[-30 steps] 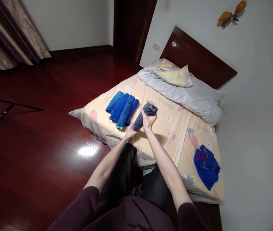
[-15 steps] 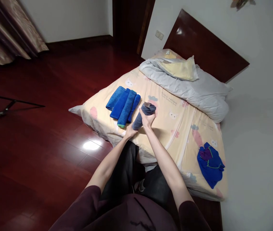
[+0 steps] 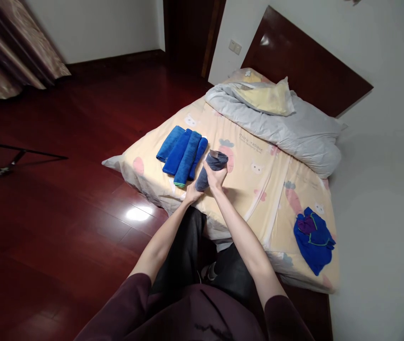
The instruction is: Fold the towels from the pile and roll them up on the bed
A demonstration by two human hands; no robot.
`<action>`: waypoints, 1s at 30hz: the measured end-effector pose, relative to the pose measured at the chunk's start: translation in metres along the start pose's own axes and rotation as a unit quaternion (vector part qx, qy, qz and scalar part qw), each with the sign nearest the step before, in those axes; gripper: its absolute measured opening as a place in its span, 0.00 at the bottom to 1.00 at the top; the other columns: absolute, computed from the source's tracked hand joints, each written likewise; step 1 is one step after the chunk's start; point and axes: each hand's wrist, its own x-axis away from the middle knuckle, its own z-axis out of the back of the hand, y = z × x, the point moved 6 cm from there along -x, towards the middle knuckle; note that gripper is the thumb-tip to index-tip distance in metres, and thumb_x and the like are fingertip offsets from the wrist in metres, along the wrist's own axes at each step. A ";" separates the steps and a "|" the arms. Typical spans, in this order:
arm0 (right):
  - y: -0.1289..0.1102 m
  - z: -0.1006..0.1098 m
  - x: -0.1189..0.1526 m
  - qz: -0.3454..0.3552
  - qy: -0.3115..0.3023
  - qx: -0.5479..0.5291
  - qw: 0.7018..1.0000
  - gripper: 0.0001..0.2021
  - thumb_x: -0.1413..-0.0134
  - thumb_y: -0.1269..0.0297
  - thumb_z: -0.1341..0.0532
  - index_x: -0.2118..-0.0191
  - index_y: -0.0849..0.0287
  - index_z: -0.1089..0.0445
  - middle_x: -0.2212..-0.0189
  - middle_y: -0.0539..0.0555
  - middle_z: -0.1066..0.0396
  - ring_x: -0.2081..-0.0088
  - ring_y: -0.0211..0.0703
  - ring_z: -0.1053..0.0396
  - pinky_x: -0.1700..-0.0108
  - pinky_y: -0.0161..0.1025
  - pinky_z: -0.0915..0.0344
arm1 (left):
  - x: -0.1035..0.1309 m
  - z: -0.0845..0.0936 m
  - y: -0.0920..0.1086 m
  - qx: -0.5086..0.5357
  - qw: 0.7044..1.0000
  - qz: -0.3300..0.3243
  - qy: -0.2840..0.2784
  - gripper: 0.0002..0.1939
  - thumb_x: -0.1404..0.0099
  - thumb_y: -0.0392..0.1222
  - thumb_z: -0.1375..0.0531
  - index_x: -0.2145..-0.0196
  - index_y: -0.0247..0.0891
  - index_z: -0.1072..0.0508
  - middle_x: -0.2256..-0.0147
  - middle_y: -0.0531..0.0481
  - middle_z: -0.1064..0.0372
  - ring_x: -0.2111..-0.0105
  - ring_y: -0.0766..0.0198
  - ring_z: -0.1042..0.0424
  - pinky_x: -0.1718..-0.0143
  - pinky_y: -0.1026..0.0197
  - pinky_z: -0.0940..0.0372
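Note:
A grey rolled towel (image 3: 203, 181) is held at a slant above the near edge of the bed. My left hand (image 3: 192, 193) is closed around its lower end. Higher up, my right hand (image 3: 216, 176) grips the roll near its upper end, where loose folds and a small brownish tag show. Just left of my hands, several blue rolled towels (image 3: 189, 158) lie side by side on the sheet, one with a green edge. Far to the right lies a crumpled blue cloth (image 3: 315, 244) with green trim and a purple cloth (image 3: 306, 224) on top.
The bed (image 3: 244, 199) has a cream patterned sheet. A bunched grey-white quilt (image 3: 276, 132) and a yellow pillow (image 3: 269, 99) lie by the dark wooden headboard (image 3: 305, 61). Black stand legs (image 3: 17, 158) are on the red floor at left.
My hands stay closed on the grey rolled towel, which has shifted very slightly left. The camera view has tilted a little; the blue towels lie as before.

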 end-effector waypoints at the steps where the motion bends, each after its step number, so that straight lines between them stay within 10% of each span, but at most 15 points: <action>1: 0.000 0.001 0.001 -0.005 0.015 0.007 1.000 0.33 0.52 0.52 0.27 0.44 0.68 0.28 0.51 0.65 0.20 0.44 0.57 0.24 0.41 0.53 0.26 | 0.000 0.000 0.000 0.000 1.000 -0.002 0.000 0.39 0.53 0.42 0.30 0.43 0.28 0.25 0.52 0.39 0.19 0.49 0.40 0.22 0.47 0.47 0.26; 14: -0.003 0.002 0.005 -0.009 0.055 0.054 0.997 0.34 0.56 0.49 0.25 0.47 0.66 0.28 0.52 0.63 0.20 0.52 0.51 0.22 0.45 0.49 0.26 | 0.004 0.003 0.010 -0.007 1.000 0.007 0.001 0.37 0.51 0.39 0.29 0.42 0.30 0.26 0.50 0.39 0.21 0.48 0.41 0.23 0.44 0.47 0.28; 22: -0.019 0.026 0.027 0.059 0.068 0.052 0.995 0.48 0.52 0.50 0.25 0.30 0.60 0.45 0.30 0.68 0.44 0.30 0.52 0.42 0.28 0.54 0.44 | 0.059 0.020 0.007 0.062 0.987 -0.076 0.125 0.58 0.49 0.50 0.24 0.28 0.40 0.46 0.30 0.33 0.43 0.30 0.46 0.39 0.31 0.46 0.40; 30: 0.016 0.053 0.056 0.059 0.030 0.124 0.990 0.45 0.46 0.44 0.30 0.29 0.58 0.44 0.30 0.67 0.43 0.28 0.53 0.44 0.28 0.56 0.44 | 0.103 0.036 0.032 -0.066 0.978 -0.160 0.114 0.36 0.33 0.46 0.36 0.30 0.41 0.39 0.31 0.36 0.41 0.30 0.48 0.42 0.28 0.41 0.45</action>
